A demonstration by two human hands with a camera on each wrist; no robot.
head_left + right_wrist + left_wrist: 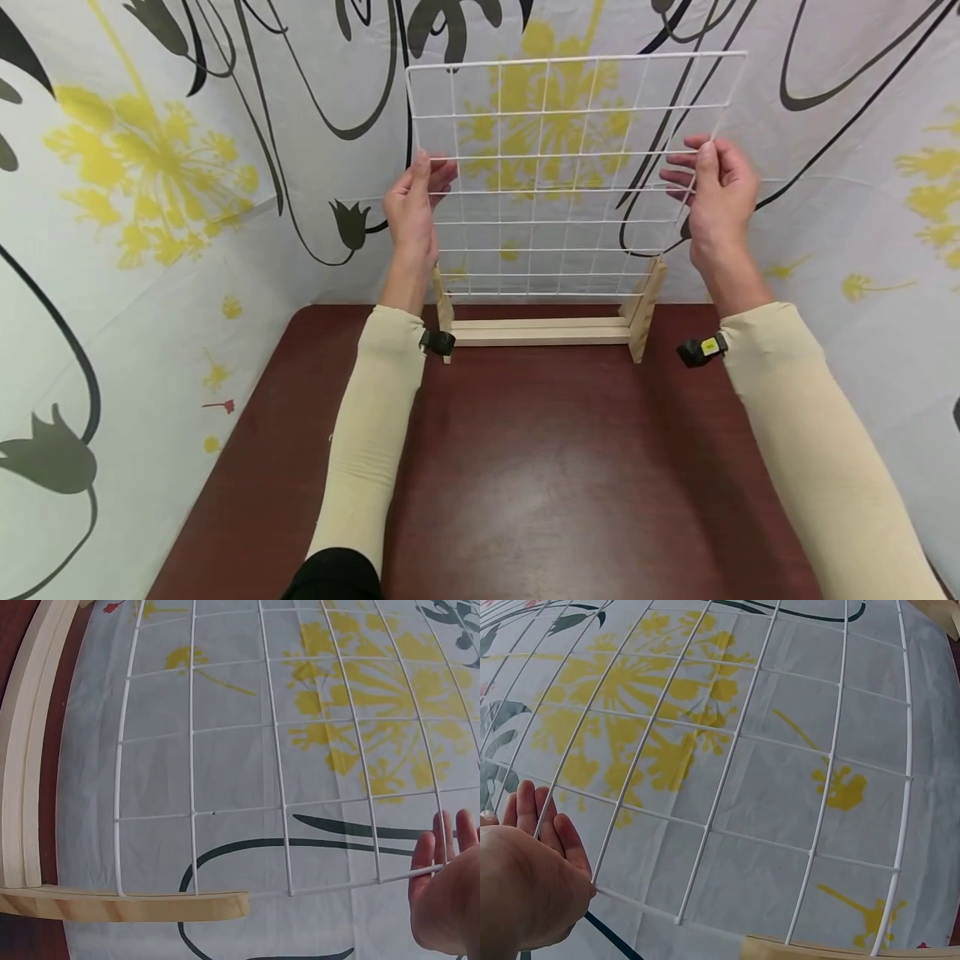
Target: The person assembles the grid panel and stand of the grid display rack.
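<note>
A white wire grid panel [555, 156] stands upright at the back of the table, its lower part between the two side pieces of a pale wooden stand [540, 332]. My left hand [416, 204] pinches the panel's left edge, thumb in front and fingers behind the wires. On the opposite edge, at about the same height, my right hand [722, 196] grips the wire in the same way. In the right wrist view the grid's lower corner meets the stand's wooden side piece [150, 904]. The left wrist view shows the fingers [570, 840] behind the grid's edge.
The dark red-brown table [525, 442] reaches back to a white cloth backdrop [285, 242] printed with yellow and dark plants. Cloth also hangs along both sides. Small black cameras [437, 342] sit on the wrists over pale sleeves.
</note>
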